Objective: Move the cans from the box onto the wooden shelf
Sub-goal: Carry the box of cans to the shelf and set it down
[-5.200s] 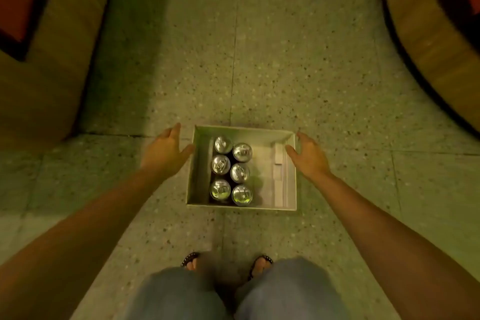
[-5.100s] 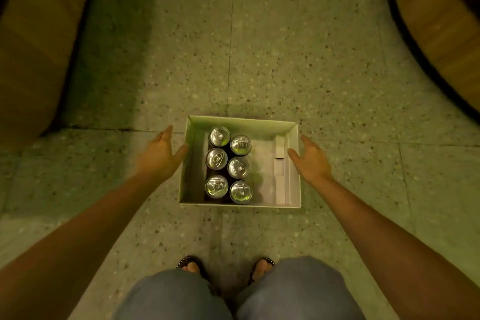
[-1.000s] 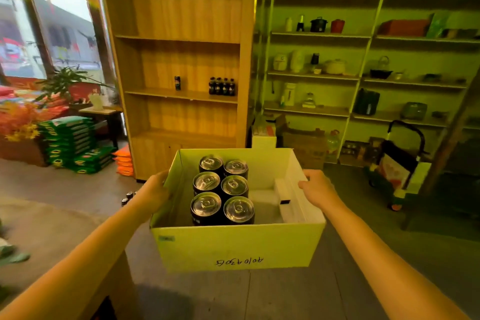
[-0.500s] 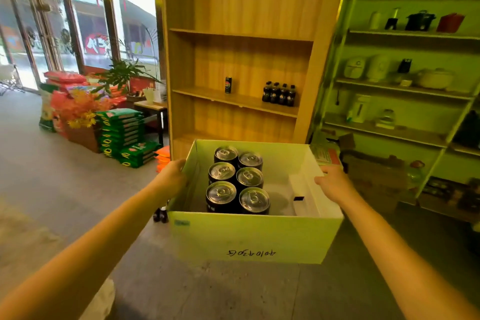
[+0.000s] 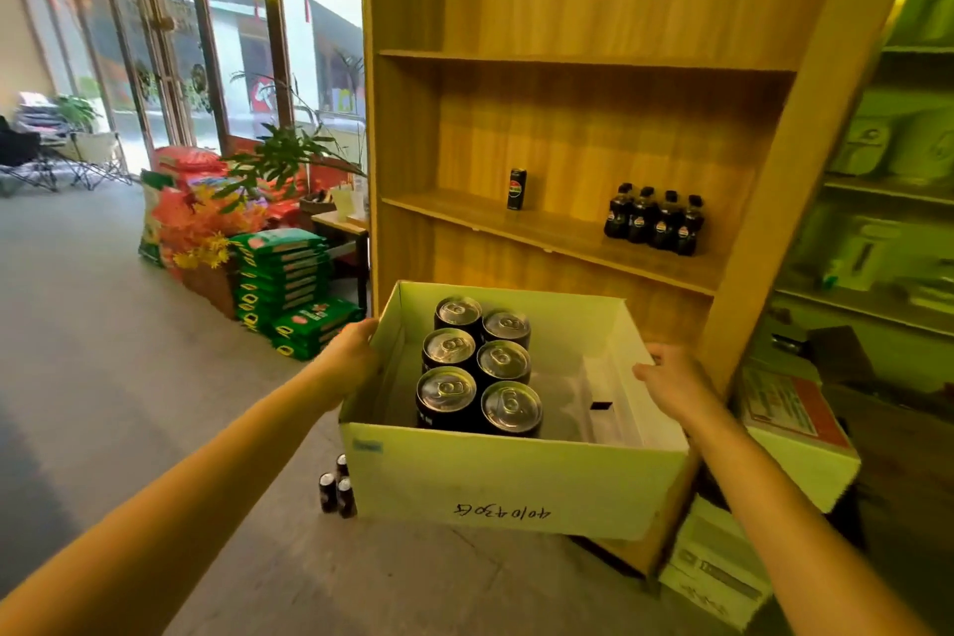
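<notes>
I carry an open white cardboard box (image 5: 495, 485) in front of me at waist height. My left hand (image 5: 351, 351) grips its left wall and my right hand (image 5: 671, 382) grips its right wall. Inside, toward the left, stand several black cans (image 5: 477, 367) with silver tops, in two rows. Right behind the box rises the wooden shelf (image 5: 557, 232). On its middle board stand one black can (image 5: 516, 189) and a pack of small dark bottles (image 5: 654, 225).
Three small dark bottles (image 5: 336, 487) stand on the floor by the shelf's foot. Stacked green bags (image 5: 289, 289), red sacks and a potted plant (image 5: 289, 155) lie to the left. Cardboard cartons (image 5: 795, 434) sit low on the right, under a green shelving unit (image 5: 888, 191).
Five seconds ago the box sat on the floor between my open hands. Now I hold it lifted, and over the last second I have come closer to the wooden shelf.
</notes>
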The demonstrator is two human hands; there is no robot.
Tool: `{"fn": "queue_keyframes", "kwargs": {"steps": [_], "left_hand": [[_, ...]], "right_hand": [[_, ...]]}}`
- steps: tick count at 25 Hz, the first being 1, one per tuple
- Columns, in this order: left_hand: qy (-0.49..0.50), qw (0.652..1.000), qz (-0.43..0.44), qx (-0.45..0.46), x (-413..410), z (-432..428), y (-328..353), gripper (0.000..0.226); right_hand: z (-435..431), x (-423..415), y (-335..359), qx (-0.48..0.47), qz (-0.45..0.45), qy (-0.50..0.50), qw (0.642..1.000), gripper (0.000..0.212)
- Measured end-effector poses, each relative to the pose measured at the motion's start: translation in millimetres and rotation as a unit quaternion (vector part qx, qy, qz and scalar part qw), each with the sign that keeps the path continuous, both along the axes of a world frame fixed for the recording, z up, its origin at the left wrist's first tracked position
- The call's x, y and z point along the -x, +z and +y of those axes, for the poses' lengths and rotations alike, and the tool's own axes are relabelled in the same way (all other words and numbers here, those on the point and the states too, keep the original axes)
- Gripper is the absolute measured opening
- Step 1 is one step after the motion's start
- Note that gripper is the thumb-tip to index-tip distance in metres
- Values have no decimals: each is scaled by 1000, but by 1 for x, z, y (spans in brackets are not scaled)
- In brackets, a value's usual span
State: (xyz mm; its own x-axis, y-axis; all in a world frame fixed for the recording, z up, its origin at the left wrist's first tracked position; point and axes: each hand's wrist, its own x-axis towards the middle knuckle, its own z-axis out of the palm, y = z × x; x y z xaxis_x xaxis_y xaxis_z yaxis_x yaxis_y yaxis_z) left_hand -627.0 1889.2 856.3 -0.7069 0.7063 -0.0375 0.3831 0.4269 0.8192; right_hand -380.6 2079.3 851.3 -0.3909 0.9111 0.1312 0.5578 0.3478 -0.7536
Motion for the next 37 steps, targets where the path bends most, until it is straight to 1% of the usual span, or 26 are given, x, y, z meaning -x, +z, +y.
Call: {"fn": "queue_keyframes", "kwargs": {"steps": [3, 5, 9, 13, 16, 20, 23, 25, 28, 31, 33, 35, 37], "left_hand": [[43, 999, -25, -3, 54, 62, 5, 52], [56, 998, -35, -14, 93, 97, 14, 51], [78, 996, -40, -15, 178, 146, 20, 54], [75, 997, -29, -6, 271, 181, 10, 55], [44, 999, -6, 3, 349, 208, -5, 56], [-18, 999, 23, 36, 440, 255, -20, 56], [-69, 995, 47, 60, 475, 296, -31, 53], [-104, 991, 46, 63, 488, 328, -48, 53], [-140, 988, 36, 63, 497, 366, -79, 54], [-164, 985, 9, 61, 503, 400, -125, 58], [-173, 983, -13, 66, 508, 415, -165, 58], [-177, 980, -17, 85, 516, 427, -215, 56], [-184, 976, -6, 116, 525, 434, -268, 60]], "right_hand": [[75, 69, 4, 0, 4, 25, 1000, 27], [119, 117, 11, -7, -10, 28, 1000, 27], [177, 209, 19, -5, -21, 57, 998, 26], [213, 298, 8, 3, -12, 59, 998, 27], [229, 363, -11, 12, -11, 32, 999, 27], [241, 428, -38, 35, 1, -40, 999, 29], [246, 452, -50, 51, 8, -97, 994, 32], [255, 461, -60, 55, 12, -131, 990, 34], [277, 468, -85, 68, 26, -156, 985, 36], [299, 470, -134, 85, 20, -186, 979, 37], [305, 472, -175, 93, -1, -211, 973, 39], [306, 474, -220, 101, -12, -229, 968, 37], [302, 478, -266, 89, -25, -242, 966, 35]]}}
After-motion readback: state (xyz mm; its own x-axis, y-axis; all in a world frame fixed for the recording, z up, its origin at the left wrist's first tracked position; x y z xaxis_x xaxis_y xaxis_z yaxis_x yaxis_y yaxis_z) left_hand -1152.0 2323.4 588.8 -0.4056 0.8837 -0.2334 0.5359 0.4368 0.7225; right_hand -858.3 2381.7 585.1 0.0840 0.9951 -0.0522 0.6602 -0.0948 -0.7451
